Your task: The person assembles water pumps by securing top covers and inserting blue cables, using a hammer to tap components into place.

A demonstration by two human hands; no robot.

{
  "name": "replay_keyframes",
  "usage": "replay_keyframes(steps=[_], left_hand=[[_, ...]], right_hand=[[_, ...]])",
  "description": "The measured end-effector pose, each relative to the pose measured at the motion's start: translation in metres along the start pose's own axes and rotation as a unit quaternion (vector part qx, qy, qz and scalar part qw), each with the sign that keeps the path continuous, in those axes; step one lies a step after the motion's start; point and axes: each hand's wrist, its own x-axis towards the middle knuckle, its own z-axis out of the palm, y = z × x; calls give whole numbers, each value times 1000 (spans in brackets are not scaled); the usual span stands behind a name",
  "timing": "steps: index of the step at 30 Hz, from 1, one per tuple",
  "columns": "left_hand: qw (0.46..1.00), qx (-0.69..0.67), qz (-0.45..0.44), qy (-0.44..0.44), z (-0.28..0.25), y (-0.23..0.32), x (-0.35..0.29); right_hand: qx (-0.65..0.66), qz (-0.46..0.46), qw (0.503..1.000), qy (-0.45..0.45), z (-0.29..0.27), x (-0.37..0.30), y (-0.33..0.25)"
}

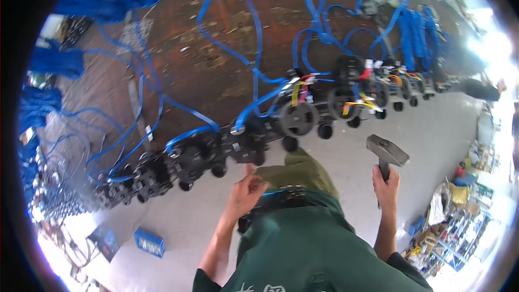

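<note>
My right hand [386,186] is wrapped round the dark handle of a hammer [387,150], held upright with its grey metal head above the fist. The hammer is apart from the row of parts. My left hand [248,190] is in front of my body, just below a black round motor-like unit [243,143] with a blue cable. One finger points up at that unit, the others are partly curled, and nothing shows in them. Whether the fingertip touches the unit I cannot tell.
Several black round units with blue cables line the edge of a worn brown table [216,48]. Open black rings [299,119] with coloured wires sit right of centre. Blue cable bundles [102,2] lie far left. A blue crate [149,243] stands on the floor; loaded shelves [454,238] are at right.
</note>
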Motion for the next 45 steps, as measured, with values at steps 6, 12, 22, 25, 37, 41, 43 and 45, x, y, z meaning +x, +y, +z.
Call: replay_keyframes(steps=[6, 12, 22, 25, 37, 41, 43, 45], left_hand=[[994, -41, 100, 33, 43, 173, 6], [900, 156, 261, 313, 79, 234, 37], [910, 109, -169, 362, 76, -1, 31], [914, 92, -164, 360, 68, -55, 73], [950, 126, -147, 243, 56, -25, 98], [966, 104, -119, 205, 46, -31, 93], [977, 56, -70, 192, 37, -48, 85], [980, 50, -61, 182, 30, -55, 70]], right_hand=[[-134, -159, 967, 147, -77, 114, 8], [-134, -316, 938, 56, -94, 202, 22], [20, -463, 838, -286, 7, 94, -45], [-65, -525, 791, -309, 53, 68, -69], [-259, -565, 754, -212, 103, 54, -79], [-202, -518, 790, -257, 88, 32, -76], [-178, -452, 833, -264, 83, 25, -69], [-139, -393, 869, -265, 82, 21, -58]])
